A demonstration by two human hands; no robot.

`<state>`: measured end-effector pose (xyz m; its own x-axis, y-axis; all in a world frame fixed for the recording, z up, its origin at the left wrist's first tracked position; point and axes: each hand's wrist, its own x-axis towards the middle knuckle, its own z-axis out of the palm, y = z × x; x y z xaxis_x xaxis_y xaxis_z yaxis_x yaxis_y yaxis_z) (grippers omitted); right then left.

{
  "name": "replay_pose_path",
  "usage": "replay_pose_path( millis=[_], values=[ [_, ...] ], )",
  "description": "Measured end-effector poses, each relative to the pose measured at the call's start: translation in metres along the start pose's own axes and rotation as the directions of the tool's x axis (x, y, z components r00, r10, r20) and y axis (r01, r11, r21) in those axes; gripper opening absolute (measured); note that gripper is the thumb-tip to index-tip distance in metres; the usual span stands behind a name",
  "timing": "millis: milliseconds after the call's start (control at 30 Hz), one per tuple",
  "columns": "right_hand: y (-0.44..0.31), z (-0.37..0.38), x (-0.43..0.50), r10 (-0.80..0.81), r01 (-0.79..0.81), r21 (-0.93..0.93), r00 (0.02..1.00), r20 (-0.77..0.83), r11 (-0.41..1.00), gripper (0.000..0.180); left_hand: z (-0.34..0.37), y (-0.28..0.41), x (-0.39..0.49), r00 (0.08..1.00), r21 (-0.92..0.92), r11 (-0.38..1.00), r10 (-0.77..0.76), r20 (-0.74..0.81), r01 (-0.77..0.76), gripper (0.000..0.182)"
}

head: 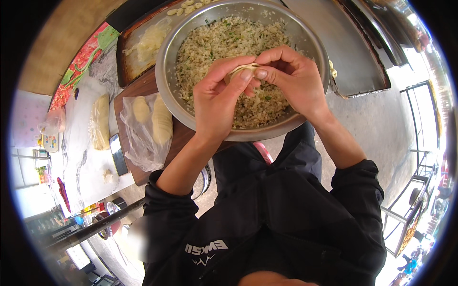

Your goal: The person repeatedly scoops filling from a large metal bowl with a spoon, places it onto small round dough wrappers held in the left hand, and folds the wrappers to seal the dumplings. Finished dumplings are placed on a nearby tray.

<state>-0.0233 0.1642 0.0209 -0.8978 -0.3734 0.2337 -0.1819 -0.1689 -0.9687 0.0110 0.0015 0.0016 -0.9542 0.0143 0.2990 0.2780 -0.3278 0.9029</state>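
Note:
Over a wide stainless steel bowl (164,82), both my hands hold one small folded dough wrapper (247,67). My left hand (218,93) cups it from the left, thumb against its near side. At its right end, the thumb and forefinger of my right hand (293,77) pinch the edge together. What is inside the wrapper is hidden by my fingers. Chopped pale filling with green flecks (229,39) spreads across the bowl beneath my hands.
Left of the bowl, dough rolls (162,119) lie in a clear plastic bag on a wooden board (139,175). Beside it are a smartphone (118,153) and wrapped dough (100,123). Metal trays stand behind left (121,53) and right (357,53); small dough pieces (186,7) sit at the back.

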Motion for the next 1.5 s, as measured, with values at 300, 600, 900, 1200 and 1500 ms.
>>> replay_pose_path(
  millis=[300,600,900,1200,1500],
  values=[
    [-0.002,0.0,0.001,-0.166,0.129,-0.441,0.985,-0.047,0.888,0.006,0.003,0.002,0.0,0.999,0.115,0.993,0.033,0.0,-0.033,0.02],
    [0.0,0.009,0.0,-0.218,0.142,-0.445,0.968,-0.125,0.885,0.013,0.001,0.001,0.003,0.998,0.19,0.981,0.039,-0.053,-0.028,0.023],
    [0.009,0.013,0.009,-0.509,0.392,-0.663,0.86,0.017,0.638,0.005,0.007,-0.002,0.0,0.991,0.296,0.947,0.13,-0.004,-0.123,0.023],
    [0.001,0.008,0.005,-0.319,0.269,-0.543,0.948,0.001,0.795,0.015,0.003,0.008,0.003,0.998,0.183,0.983,-0.023,-0.05,0.032,0.03],
    [0.005,0.016,0.004,-0.214,0.162,-0.287,0.964,-0.161,0.944,0.012,0.007,0.004,-0.003,0.989,0.021,1.0,0.003,-0.151,0.0,0.032]
  ],
)
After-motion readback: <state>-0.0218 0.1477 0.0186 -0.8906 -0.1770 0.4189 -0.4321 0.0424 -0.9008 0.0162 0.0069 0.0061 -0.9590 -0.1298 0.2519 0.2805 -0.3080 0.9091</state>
